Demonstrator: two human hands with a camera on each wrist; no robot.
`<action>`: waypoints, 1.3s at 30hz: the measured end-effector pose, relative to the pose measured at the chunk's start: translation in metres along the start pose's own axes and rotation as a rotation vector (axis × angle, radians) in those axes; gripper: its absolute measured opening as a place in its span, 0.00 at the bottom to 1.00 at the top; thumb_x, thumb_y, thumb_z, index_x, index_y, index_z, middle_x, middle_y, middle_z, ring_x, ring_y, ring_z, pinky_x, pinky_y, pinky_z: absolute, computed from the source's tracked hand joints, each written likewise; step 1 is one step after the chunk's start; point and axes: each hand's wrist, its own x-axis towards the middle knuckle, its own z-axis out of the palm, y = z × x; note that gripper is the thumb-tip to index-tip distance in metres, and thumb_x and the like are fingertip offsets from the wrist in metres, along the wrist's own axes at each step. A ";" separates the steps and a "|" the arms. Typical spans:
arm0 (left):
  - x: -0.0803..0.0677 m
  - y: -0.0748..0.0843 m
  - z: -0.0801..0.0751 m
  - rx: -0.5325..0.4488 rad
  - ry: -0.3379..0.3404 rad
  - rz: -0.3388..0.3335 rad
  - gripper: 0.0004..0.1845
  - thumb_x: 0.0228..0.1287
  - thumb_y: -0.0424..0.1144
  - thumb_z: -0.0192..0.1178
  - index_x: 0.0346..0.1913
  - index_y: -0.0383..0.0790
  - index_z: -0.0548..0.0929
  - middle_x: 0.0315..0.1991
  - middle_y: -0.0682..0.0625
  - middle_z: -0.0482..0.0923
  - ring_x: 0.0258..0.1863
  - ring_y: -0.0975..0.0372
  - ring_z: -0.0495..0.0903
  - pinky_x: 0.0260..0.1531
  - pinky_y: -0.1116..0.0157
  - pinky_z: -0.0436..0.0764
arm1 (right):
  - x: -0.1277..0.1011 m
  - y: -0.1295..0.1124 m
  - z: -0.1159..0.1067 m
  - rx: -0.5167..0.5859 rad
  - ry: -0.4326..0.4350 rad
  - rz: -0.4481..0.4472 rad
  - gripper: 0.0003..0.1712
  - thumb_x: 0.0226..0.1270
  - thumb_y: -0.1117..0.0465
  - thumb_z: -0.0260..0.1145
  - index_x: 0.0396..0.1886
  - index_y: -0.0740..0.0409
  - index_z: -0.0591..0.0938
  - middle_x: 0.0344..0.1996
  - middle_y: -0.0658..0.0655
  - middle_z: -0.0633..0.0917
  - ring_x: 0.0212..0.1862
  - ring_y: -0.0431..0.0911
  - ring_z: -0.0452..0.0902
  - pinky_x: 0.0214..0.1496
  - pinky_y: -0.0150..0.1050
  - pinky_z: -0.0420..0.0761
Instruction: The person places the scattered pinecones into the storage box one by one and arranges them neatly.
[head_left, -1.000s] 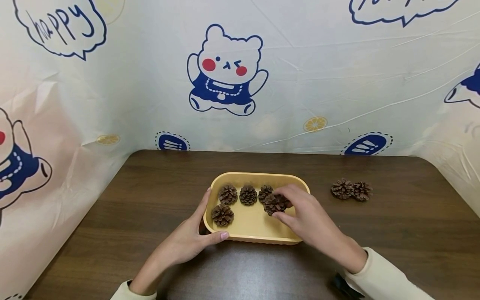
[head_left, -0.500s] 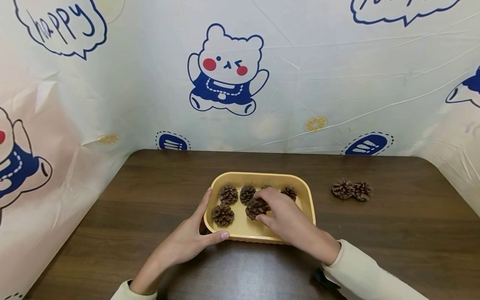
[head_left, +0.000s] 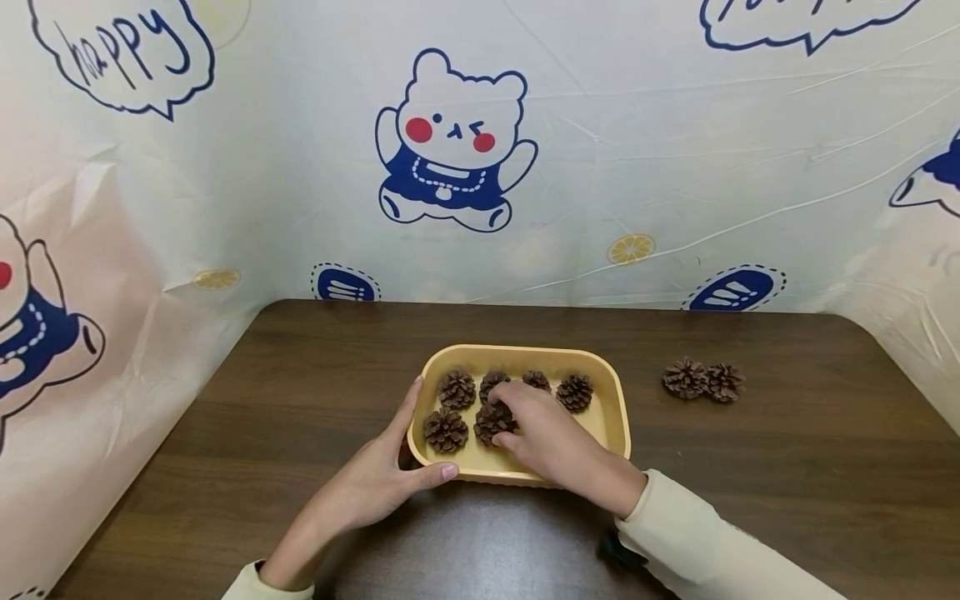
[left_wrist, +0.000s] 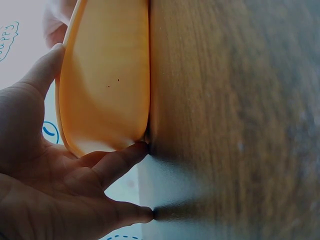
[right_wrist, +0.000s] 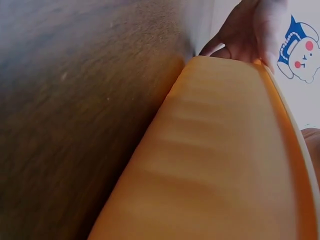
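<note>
A yellow plastic tray holds several brown pine cones: a row along its back wall and a front-left pine cone. My right hand reaches over the near right part of the tray and pinches a pine cone between thumb and fingers, low inside, just right of the front-left one. The hand partly covers a back-row pine cone. My left hand grips the tray's left end, thumb over the near rim. In the left wrist view, its fingers wrap round the tray's outer wall.
Two pine cones lie side by side on the dark wooden table, right of the tray. A printed cloth with cartoon bears hangs behind and at the sides. A small black object sits under the right sleeve.
My right hand has moved left across the tray with its pine cone, down beside the front-left one. The back-right pine cone has come into view. My left hand has stayed put.
</note>
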 end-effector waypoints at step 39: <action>0.000 0.000 0.000 -0.008 -0.002 0.005 0.63 0.63 0.63 0.71 0.85 0.68 0.33 0.81 0.33 0.58 0.73 0.35 0.70 0.68 0.33 0.69 | 0.006 0.000 0.008 -0.005 -0.042 0.035 0.22 0.60 0.70 0.77 0.55 0.64 0.84 0.58 0.65 0.86 0.61 0.62 0.82 0.67 0.57 0.80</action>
